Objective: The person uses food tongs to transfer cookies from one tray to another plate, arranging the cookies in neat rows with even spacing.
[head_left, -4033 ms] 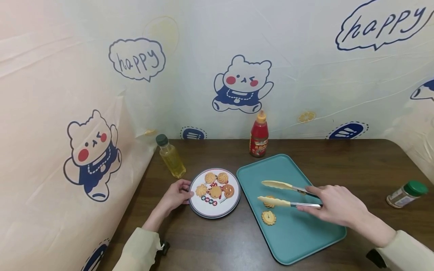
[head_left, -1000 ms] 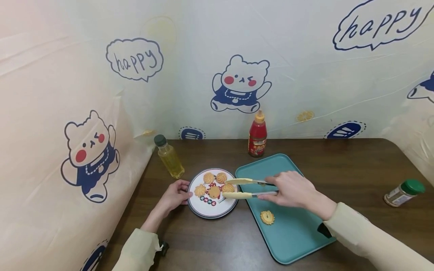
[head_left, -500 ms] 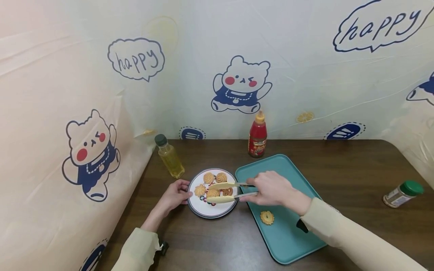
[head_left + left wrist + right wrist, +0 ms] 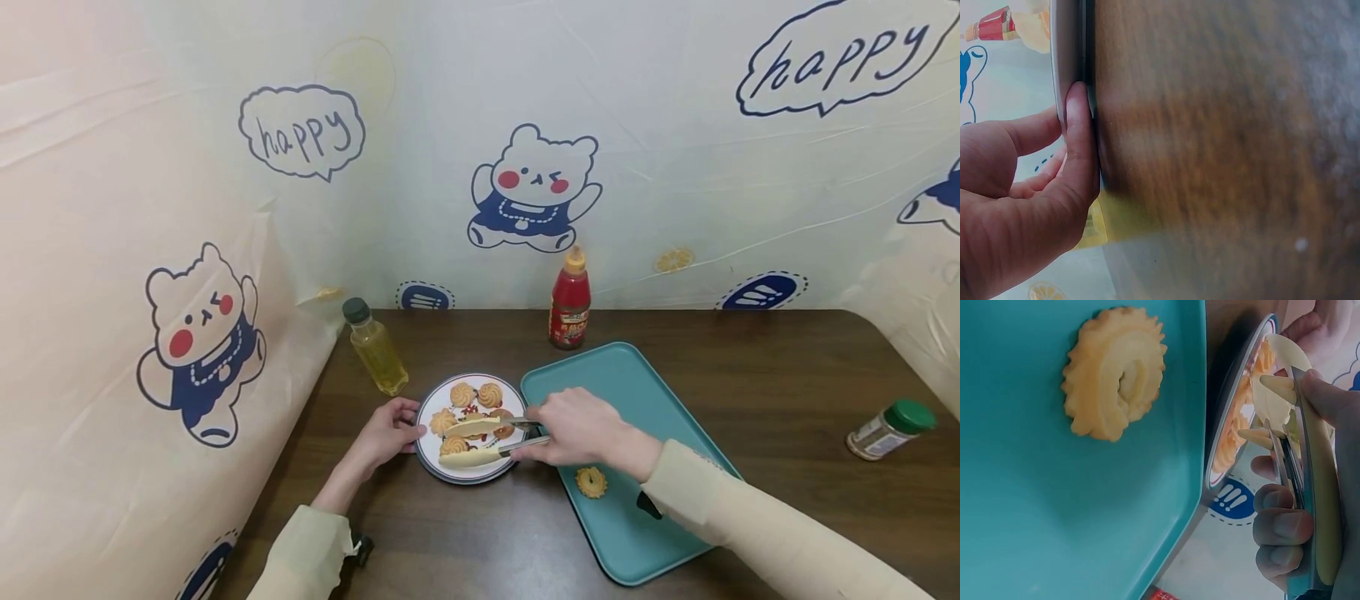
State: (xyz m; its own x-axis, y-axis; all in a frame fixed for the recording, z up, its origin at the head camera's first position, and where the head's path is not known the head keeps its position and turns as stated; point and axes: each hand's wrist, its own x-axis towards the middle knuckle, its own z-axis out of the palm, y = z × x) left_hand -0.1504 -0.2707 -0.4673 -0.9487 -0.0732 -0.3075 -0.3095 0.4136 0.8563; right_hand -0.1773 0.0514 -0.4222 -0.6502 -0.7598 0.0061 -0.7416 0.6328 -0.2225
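Note:
My right hand (image 4: 581,429) grips yellow-tipped metal tongs (image 4: 471,457) over the round white plate (image 4: 430,452) in the head view. A swirled cookie (image 4: 453,446) lies between the tong tips, low at the plate's near side; whether they still squeeze it is unclear. Several other cookies (image 4: 490,394) sit on the plate, some partly behind the tongs. At the plate's left edge, my left hand (image 4: 385,433) pinches the rim; the left wrist view shows the fingers (image 4: 1077,119) against it. One round cookie (image 4: 1114,374) rests on the teal tray (image 4: 1029,506) below my right hand.
An oil bottle (image 4: 378,354) with a dark cap stands behind the left hand. A red sauce bottle (image 4: 570,308) is behind the tray. Far right on the brown table (image 4: 787,375) stands a green-capped shaker (image 4: 890,431).
The tongs have gone left from the tray to the plate, carrying a cookie off the tray, then down toward the plate's near side. The left hand stays at the rim.

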